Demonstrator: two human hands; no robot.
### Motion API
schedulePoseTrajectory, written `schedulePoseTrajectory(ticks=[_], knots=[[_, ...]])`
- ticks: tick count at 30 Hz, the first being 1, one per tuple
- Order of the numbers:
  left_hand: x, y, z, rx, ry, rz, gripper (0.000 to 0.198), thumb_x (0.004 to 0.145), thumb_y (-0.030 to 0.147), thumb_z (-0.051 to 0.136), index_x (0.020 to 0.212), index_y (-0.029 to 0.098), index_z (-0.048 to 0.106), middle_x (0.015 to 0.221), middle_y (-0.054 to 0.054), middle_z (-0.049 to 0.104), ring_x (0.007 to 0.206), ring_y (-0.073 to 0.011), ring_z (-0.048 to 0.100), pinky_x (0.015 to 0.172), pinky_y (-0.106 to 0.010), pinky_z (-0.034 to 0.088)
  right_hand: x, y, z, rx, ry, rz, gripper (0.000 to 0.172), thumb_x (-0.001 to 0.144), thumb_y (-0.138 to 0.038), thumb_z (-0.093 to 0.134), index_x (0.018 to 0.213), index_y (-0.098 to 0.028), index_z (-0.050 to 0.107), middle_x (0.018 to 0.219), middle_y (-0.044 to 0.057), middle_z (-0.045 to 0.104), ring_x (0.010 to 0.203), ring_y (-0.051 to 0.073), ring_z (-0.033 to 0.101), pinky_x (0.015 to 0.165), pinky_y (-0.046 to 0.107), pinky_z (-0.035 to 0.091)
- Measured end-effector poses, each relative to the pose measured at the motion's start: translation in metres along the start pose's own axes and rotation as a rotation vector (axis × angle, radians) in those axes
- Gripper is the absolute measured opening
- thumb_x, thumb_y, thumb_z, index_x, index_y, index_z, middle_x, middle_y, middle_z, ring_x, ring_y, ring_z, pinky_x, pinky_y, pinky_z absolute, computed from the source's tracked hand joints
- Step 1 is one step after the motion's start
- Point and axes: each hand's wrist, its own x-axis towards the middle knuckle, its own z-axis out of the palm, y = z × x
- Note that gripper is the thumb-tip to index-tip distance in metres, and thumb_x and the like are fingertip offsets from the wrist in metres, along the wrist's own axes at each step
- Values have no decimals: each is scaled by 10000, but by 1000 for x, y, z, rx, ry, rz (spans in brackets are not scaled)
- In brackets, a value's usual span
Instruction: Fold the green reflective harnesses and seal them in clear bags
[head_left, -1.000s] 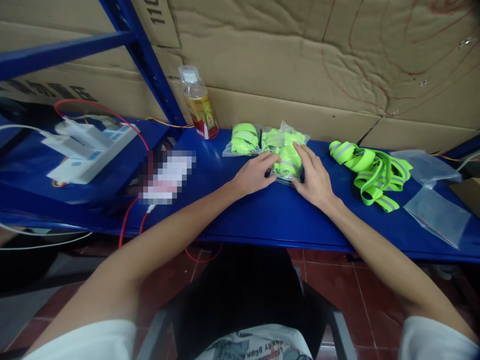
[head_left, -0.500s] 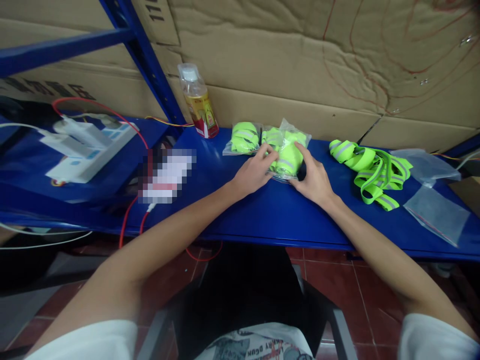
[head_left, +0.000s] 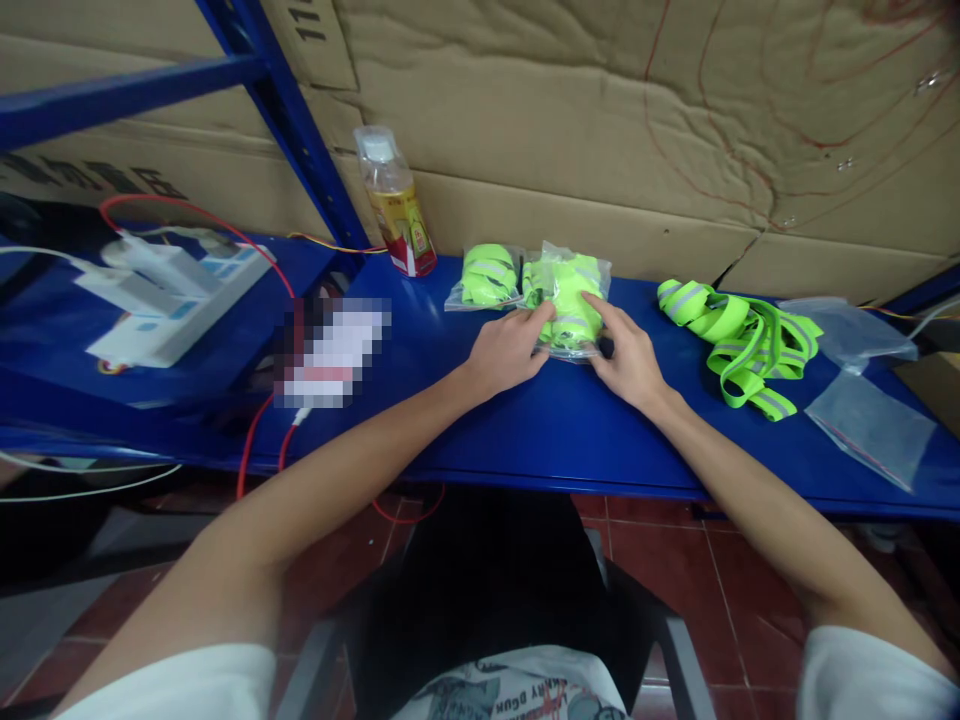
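Observation:
Between my hands is a clear plastic bag (head_left: 574, 285) with a rolled neon yellow-green reflective strap inside. My left hand (head_left: 510, 350) grips its left side, thumb and fingers closed at the edge. From the right, my right hand (head_left: 628, 355) holds the bag between fingertips and thumb. Behind its left side, another bagged strap (head_left: 532, 285) is partly hidden. A further bagged strap (head_left: 488, 275) lies to the left on the blue table (head_left: 517, 440).
Loose reflective straps (head_left: 757, 345) lie in a heap on the right, beside flat clear bags (head_left: 874, 425). A drink bottle (head_left: 401, 215) stands at the back. Further left are a blurred-out white object (head_left: 334, 355), red cables and a power strip (head_left: 172, 310).
The held bag has tipped slightly left and lies flatter. My left fingers have come down along its left edge, and my right fingertips have shifted a little left.

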Motion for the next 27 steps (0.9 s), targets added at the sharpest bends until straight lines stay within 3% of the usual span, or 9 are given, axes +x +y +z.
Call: schedulePoseTrajectory(ticks=[8,13,22,27], knots=[[-3,8,-4,162,38,-45,596,1076,247,524,1666,260,443,1201,-104,828,994,-256,804,769,-314,581,2,-15,-7,-105,66,-23,620,1095,-376,503,1712,-365,446,1675,86,562,1453,379,637,1166,598,600],[0,0,-1,156,66,-49,548,1069,237,525,1616,272,545,1164,-95,843,952,-251,800,766,-322,578,1,-13,-3,-131,-19,21,812,1019,-539,659,1751,-359,357,1742,98,488,1432,422,652,1113,641,626],[0,0,0,109,78,-54,589,1030,254,562,1619,260,577,1064,-82,849,894,-264,792,750,-350,570,2,-3,-3,-39,45,5,690,1046,-361,603,1714,-291,442,1712,87,542,1531,352,585,1172,573,614],[-1,-2,5,82,123,-22,586,1007,234,564,1592,235,605,1202,-108,832,935,-256,792,739,-346,572,2,-3,-4,-55,33,-16,700,1041,-288,559,1725,-340,421,1740,62,508,1568,367,544,1207,671,564]])
